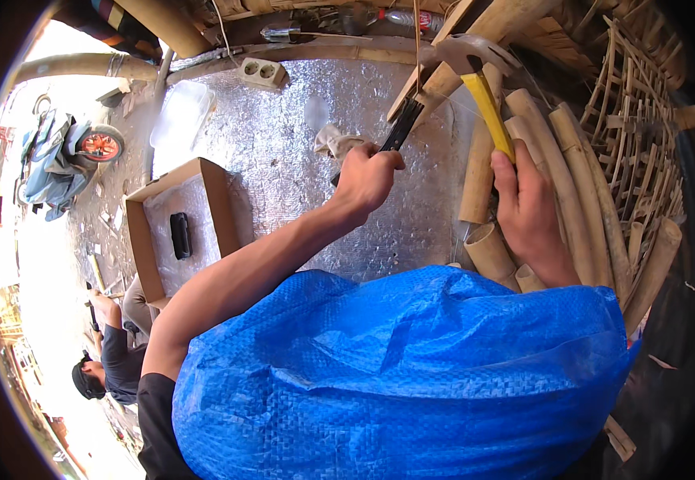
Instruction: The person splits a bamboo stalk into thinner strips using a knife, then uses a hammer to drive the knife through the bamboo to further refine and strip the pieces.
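My left hand [366, 178] is closed around a long black bar-like tool [401, 128], whose exact kind I cannot tell. Its far end meets a thin upright stick [418, 52] beside a split bamboo piece. To the right, my right hand [530, 212] grips a claw hammer [488, 108] by its yellow handle, the metal head raised toward the far side. A crumpled pale cloth [333, 142] lies just left of the black tool. Blue woven plastic sheeting [411, 376] covers my lap.
Bamboo poles [583, 168] and woven bamboo lattice [643, 120] crowd the right. On the silvery mat [283, 184] are a power socket block [262, 73] and a clear plastic container [181, 116]. A cardboard box [226, 212] holds a black case [180, 236]. A person [115, 360] and motorbike [63, 164] appear left.
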`<state>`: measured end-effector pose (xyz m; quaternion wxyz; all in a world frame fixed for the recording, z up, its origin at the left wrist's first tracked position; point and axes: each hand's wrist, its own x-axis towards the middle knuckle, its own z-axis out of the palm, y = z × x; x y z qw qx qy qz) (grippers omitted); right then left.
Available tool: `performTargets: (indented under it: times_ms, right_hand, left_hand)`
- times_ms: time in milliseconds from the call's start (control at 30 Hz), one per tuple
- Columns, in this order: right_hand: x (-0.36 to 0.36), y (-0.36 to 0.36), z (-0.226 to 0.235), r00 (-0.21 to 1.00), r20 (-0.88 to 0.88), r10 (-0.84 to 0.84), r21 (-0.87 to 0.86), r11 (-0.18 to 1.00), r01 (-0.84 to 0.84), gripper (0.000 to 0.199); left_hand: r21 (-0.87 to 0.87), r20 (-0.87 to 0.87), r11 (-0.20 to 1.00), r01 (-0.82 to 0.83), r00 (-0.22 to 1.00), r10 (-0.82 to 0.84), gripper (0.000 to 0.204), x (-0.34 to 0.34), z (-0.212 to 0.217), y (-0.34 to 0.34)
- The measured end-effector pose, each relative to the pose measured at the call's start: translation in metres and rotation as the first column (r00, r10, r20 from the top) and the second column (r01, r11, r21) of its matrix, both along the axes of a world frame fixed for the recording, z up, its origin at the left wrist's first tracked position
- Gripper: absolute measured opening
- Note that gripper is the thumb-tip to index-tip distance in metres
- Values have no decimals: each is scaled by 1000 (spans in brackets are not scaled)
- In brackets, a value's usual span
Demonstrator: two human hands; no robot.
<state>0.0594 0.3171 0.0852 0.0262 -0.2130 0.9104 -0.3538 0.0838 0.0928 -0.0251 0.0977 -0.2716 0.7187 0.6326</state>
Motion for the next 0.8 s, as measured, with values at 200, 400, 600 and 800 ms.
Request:
performTargets:
  times_ms: [200, 400, 600, 800]
  right_hand:
    - [-7, -11, -5, 991, -131, -27, 33, 999, 31, 27]
    - [-14, -17, -26, 998, -50, -27, 149, 988, 35, 24]
    - [-10, -11, -48, 990, -131, -55, 78, 995, 66, 25]
    - [-11, -21, -44, 995, -47, -92, 108, 989, 97, 29]
  left_hand:
    - [-8, -10, 1000, 4, 1000, -4, 17, 6, -4, -12]
    - [-62, 20, 998, 20, 1000, -19, 35, 5, -11, -12]
    - [49, 33, 999, 0, 999, -2, 31, 3, 2, -15]
    - [8, 30, 1000, -10, 1000, 10, 34, -1, 3, -20]
